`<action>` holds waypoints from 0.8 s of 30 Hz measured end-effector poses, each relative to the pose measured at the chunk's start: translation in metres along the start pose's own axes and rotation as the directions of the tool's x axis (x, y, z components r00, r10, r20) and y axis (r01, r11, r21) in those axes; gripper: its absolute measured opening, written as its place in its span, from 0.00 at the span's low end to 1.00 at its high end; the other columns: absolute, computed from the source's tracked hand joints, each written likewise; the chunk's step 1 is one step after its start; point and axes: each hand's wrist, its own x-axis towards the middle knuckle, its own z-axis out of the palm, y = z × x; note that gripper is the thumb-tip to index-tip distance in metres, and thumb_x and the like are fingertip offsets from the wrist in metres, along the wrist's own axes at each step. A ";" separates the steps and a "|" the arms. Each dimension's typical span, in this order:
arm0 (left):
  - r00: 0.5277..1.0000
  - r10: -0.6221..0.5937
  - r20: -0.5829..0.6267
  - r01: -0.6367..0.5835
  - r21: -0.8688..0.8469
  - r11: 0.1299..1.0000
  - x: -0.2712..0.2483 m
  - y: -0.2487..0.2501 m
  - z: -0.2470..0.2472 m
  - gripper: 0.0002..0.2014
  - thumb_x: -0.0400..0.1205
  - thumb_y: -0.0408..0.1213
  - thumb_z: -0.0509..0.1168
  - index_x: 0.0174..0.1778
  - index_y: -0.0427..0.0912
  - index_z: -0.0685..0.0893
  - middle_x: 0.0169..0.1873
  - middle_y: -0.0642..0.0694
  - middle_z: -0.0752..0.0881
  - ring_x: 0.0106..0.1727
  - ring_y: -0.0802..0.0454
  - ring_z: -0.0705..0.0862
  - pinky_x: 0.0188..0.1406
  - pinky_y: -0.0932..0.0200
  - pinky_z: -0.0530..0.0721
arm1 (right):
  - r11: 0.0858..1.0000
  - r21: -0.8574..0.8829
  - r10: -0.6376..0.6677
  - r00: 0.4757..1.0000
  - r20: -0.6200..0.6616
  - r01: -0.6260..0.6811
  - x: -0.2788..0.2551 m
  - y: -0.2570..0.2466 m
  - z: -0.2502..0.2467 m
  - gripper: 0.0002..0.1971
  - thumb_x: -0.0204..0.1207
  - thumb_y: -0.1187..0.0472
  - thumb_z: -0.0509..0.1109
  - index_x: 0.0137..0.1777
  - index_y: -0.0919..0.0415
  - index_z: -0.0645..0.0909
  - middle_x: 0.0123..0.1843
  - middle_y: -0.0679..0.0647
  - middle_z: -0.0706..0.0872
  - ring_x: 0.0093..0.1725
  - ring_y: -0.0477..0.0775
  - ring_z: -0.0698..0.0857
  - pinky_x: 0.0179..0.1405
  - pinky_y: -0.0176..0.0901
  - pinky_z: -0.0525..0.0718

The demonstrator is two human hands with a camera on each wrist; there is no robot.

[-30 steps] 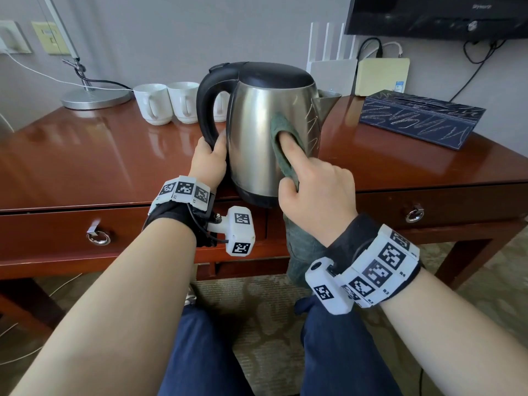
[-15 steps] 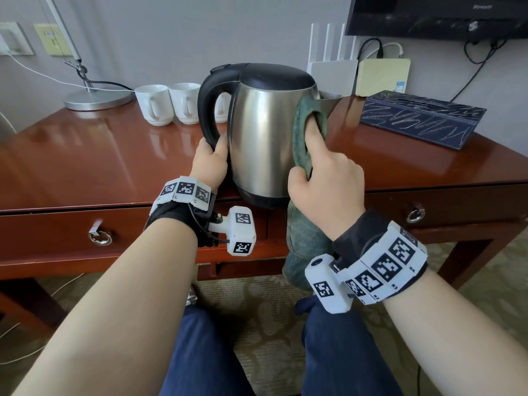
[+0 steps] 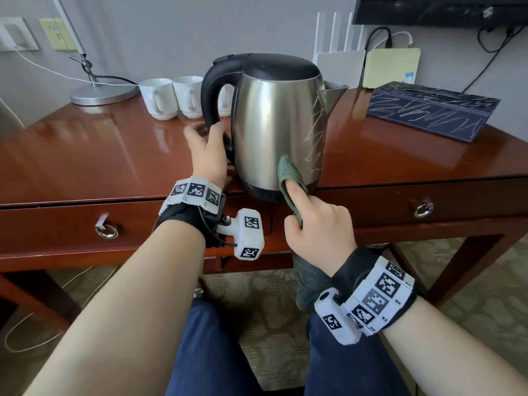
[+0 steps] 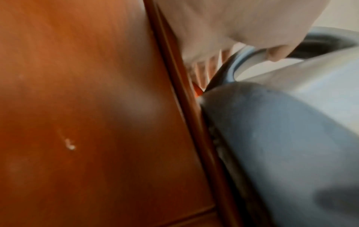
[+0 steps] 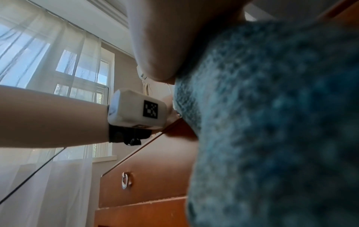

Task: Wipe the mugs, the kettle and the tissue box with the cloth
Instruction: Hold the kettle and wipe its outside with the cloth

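The steel kettle [image 3: 274,132] with black lid and handle stands at the desk's front edge, with pale scribbles on its right side. My left hand [image 3: 205,130] holds the lower handle, thumb on one side and fingers on the other; the left wrist view shows the thumb [image 4: 274,53] on the handle. My right hand [image 3: 303,212] grips the green cloth [image 3: 288,172] and its index finger presses it against the kettle's lower body; the rest of the cloth hangs below the hand. Three white mugs [image 3: 160,98] stand behind the kettle. The dark scribbled tissue box [image 3: 428,110] lies at the back right.
The red-brown desk [image 3: 114,155] has two drawers with ring pulls [image 3: 107,231]. A lamp base [image 3: 103,94] and cables sit at the back left, a white router [image 3: 340,67] and a yellow box [image 3: 393,67] against the wall. My knees are under the desk front.
My right hand swept the cloth from the kettle's middle up toward the spout, then down to the base. My left hand shifted slightly on the handle.
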 end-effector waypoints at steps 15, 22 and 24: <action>0.973 0.147 0.180 -0.171 0.123 0.978 -0.015 0.006 -0.001 0.17 0.88 0.42 0.55 0.68 0.44 0.82 0.62 0.53 0.85 0.68 0.53 0.81 0.71 0.59 0.78 | 0.997 0.079 0.016 0.998 0.056 -0.020 -0.013 0.018 0.002 0.28 0.66 0.61 0.57 0.67 0.61 0.80 0.24 0.54 0.79 0.18 0.59 0.77 0.17 0.41 0.76; 0.893 -0.222 0.392 0.252 -0.027 0.967 0.001 0.007 -0.002 0.41 0.74 0.75 0.58 0.76 0.51 0.79 0.70 0.46 0.83 0.72 0.45 0.80 0.80 0.41 0.69 | 0.999 0.052 -0.004 0.999 0.054 0.001 -0.010 0.026 -0.003 0.27 0.67 0.61 0.56 0.66 0.63 0.82 0.24 0.53 0.79 0.18 0.57 0.75 0.21 0.36 0.70; 0.874 -0.191 0.447 0.242 -0.059 0.969 0.005 0.002 -0.003 0.40 0.73 0.76 0.58 0.75 0.54 0.79 0.69 0.49 0.84 0.73 0.48 0.80 0.79 0.42 0.69 | 0.998 0.054 -0.030 0.997 0.064 0.027 -0.008 0.026 -0.003 0.27 0.67 0.62 0.56 0.66 0.63 0.82 0.25 0.53 0.79 0.18 0.57 0.75 0.22 0.35 0.69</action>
